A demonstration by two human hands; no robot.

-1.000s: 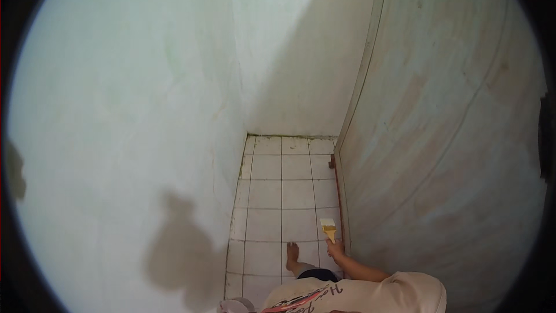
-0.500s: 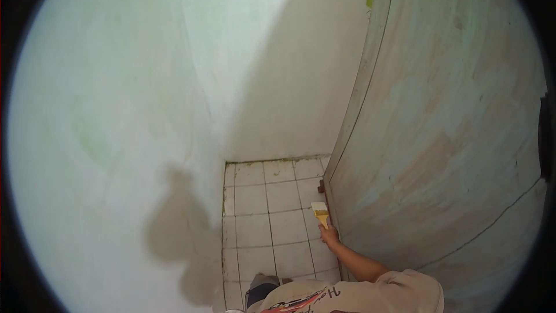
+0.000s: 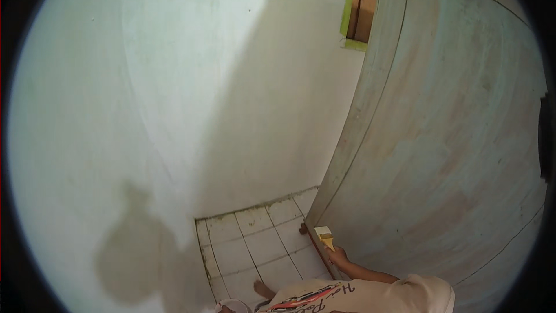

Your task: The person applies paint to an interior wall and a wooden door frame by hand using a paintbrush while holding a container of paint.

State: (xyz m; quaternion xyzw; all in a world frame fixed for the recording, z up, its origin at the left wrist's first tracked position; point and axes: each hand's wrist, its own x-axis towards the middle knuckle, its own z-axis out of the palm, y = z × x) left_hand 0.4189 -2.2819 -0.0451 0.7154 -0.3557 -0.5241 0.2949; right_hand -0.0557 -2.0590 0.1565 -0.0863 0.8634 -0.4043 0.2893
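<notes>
A small paintbrush with a pale yellow wooden handle and broad whitish bristles (image 3: 324, 236) sits low and right of centre in the scene, its bristle end lying against the bottom edge of a large pale grey-green wooden door (image 3: 452, 139); the right hand (image 3: 339, 257) is closed around the handle, grasping it from below, with the bare forearm running down and to the right toward the near edge; the left hand is out of sight, so its grip cannot be told. Just left of the brush, a thin reddish-brown strip (image 3: 317, 249) runs along the foot of the door, with a small dark knob at its far end; the door itself, streaked with patchy paint, fills the right side of the scene and leans away toward the top. To the left of the brush lies a floor of square white ceramic tiles (image 3: 260, 243) with dark, grimy joints; a bare foot (image 3: 263, 288) rests on the near tiles; a light shirt with a red and black print (image 3: 347, 297) shows at the near edge. Beyond the floor rise whitewashed plaster walls (image 3: 174, 81), the person's shadow falling on the left one; a bright green-framed opening with brown wood (image 3: 360, 8) sits far up, beside the door's top.
</notes>
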